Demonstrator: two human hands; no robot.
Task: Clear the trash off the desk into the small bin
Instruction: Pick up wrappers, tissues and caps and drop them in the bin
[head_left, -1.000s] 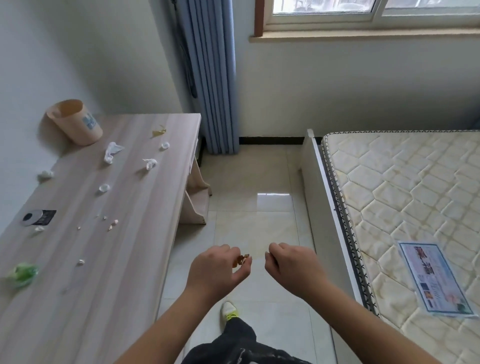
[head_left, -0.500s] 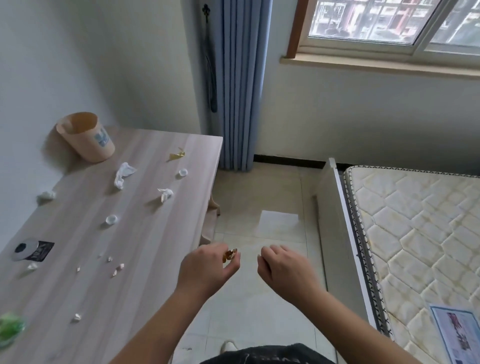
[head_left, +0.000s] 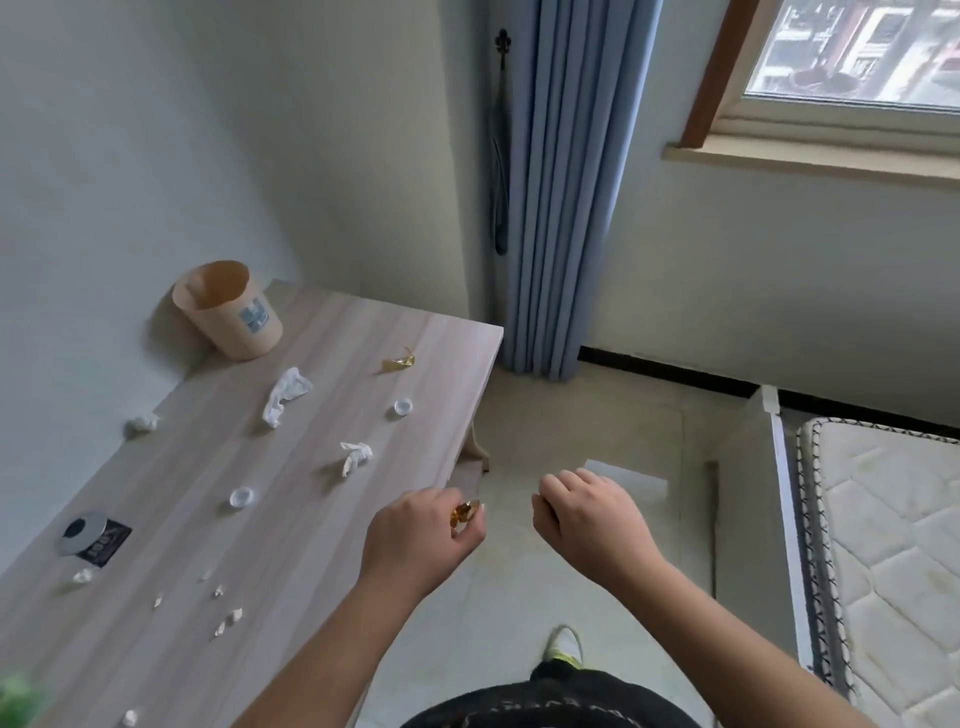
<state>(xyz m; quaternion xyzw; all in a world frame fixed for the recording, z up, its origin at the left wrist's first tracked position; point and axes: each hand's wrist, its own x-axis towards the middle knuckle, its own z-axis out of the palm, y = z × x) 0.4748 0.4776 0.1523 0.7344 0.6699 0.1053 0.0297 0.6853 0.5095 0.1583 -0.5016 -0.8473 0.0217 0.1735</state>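
A small beige bin (head_left: 228, 309) stands tilted against the wall at the far end of the wooden desk (head_left: 156, 613). Trash is scattered over the desk: a crumpled white tissue (head_left: 285, 396), a smaller tissue twist (head_left: 355, 457), a gold wrapper (head_left: 399, 361), two clear caps (head_left: 402, 407) (head_left: 242, 497), a paper ball (head_left: 141, 423) and several tiny scraps (head_left: 223, 618). My left hand (head_left: 415, 540) hovers by the desk's right edge, pinching a small amber wrapper (head_left: 461, 512). My right hand (head_left: 587, 519) is a loose fist over the floor, nothing visible in it.
A tape roll on a black card (head_left: 91, 535) lies at the desk's left, and a green blurred object (head_left: 18, 696) sits at the near left corner. A bed with a bare mattress (head_left: 893, 571) stands at the right. Blue curtain (head_left: 561, 182) hangs beyond the desk.
The camera has tilted up and swung toward the desk. Both hands rose slightly and shifted toward the desk's edge; the left keeps pinching the amber wrapper.
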